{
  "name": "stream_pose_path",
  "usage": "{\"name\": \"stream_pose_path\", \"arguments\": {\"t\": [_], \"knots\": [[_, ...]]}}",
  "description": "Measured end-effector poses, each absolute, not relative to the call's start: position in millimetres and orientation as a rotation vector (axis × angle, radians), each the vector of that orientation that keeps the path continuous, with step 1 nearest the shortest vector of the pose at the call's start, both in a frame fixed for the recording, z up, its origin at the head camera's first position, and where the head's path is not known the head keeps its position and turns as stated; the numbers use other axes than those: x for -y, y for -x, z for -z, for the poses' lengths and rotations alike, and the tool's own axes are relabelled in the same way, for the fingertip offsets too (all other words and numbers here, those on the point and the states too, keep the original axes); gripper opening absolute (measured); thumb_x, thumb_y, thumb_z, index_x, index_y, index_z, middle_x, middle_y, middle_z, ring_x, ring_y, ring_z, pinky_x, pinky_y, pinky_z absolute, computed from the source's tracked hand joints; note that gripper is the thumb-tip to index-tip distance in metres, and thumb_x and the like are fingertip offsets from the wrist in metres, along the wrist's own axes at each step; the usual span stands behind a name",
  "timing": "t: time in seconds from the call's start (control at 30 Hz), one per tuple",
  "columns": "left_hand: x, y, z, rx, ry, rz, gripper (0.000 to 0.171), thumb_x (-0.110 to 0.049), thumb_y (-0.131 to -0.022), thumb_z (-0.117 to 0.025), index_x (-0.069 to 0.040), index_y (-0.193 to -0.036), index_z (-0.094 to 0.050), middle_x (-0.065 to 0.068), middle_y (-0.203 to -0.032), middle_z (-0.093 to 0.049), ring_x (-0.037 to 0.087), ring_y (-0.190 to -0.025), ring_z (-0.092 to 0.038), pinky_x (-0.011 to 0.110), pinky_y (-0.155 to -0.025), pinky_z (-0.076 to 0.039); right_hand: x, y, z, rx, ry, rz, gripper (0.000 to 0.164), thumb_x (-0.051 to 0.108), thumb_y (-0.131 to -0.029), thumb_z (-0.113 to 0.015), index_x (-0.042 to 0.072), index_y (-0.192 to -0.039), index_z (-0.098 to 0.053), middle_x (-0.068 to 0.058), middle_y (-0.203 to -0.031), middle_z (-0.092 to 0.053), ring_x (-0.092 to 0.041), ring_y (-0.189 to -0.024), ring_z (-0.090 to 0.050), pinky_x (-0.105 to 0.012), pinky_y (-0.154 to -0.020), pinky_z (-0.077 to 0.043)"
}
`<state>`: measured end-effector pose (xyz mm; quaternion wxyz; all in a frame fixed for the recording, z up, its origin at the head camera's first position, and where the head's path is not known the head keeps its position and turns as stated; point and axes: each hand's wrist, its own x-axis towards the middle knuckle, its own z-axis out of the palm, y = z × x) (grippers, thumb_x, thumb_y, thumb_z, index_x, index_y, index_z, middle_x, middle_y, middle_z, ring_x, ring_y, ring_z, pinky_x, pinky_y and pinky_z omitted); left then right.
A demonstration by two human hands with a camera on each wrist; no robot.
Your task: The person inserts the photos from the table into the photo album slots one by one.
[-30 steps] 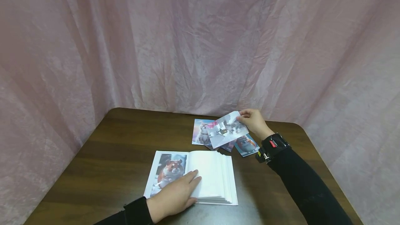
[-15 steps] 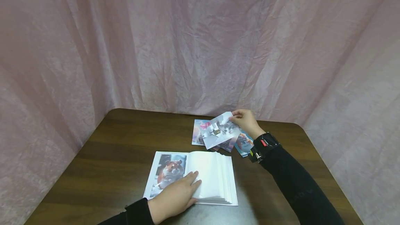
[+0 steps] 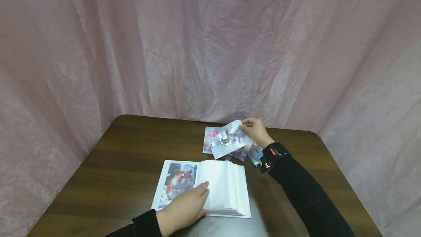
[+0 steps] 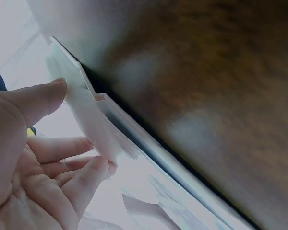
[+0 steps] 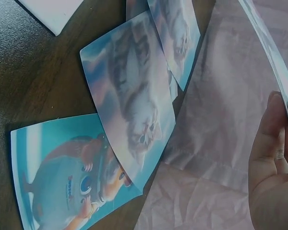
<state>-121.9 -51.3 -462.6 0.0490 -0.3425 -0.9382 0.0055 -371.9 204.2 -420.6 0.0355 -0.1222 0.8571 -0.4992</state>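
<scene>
An open photo album [image 3: 221,185] lies on the table, with a hamster picture [image 3: 181,180] on its left page and a blank white right page. My left hand [image 3: 184,206] rests across its lower middle; in the left wrist view the loosely bent fingertips [image 4: 98,165] touch the pages. Above the other pictures, my right hand [image 3: 257,132] pinches the corner of a pale photo card [image 3: 231,140] between thumb and fingers. The right wrist view shows that card edge-on. Beneath it lie a kitten card [image 5: 134,96] and a blue hamster card [image 5: 67,172], partly overlapping.
Another kitten card [image 5: 175,38] overlaps the pile behind the album. The brown wooden table [image 3: 131,149] ends at a pink curtain [image 3: 210,46] hanging along its back edge. A corner of the white album [image 5: 57,14] shows in the right wrist view.
My right hand has shifted left with the pale photo card, which covers more of the left kitten card. Most of that shift came in the first half second. The left hand stays on the album.
</scene>
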Motion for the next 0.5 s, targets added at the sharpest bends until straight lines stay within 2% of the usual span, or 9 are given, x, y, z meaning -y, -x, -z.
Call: {"name": "stream_pose_path", "arguments": {"t": [0.27, 0.5], "knots": [[50.1, 124.0, 462.6, 2.851, 1.035, -0.038, 0.057, -0.042, -0.091, -0.072, 0.001, -0.128, -0.065, 0.016, -0.138, -0.058, 0.021, -0.119, -0.062, 0.028, -0.095, -0.053, -202.9, 377.7, 425.0, -2.627, 0.358, 1.550, 0.022, 0.010, -0.097, -0.067, -0.005, -0.113, -0.068, -0.019, -0.107, -0.072, -0.017, -0.085, -0.066, -0.021, -0.069, -0.051], [48.4, 123.4, 463.7, 2.874, 1.033, -0.017, 0.057, -0.042, -0.091, -0.072, 0.001, -0.127, -0.065, 0.016, -0.138, -0.058, 0.021, -0.120, -0.062, 0.028, -0.096, -0.052, -196.2, 379.7, 431.0, -2.596, 0.325, 1.546, 0.022, 0.011, -0.097, -0.067, -0.004, -0.114, -0.068, -0.019, -0.109, -0.071, -0.015, -0.079, -0.064, -0.024, -0.067, -0.052]]}}
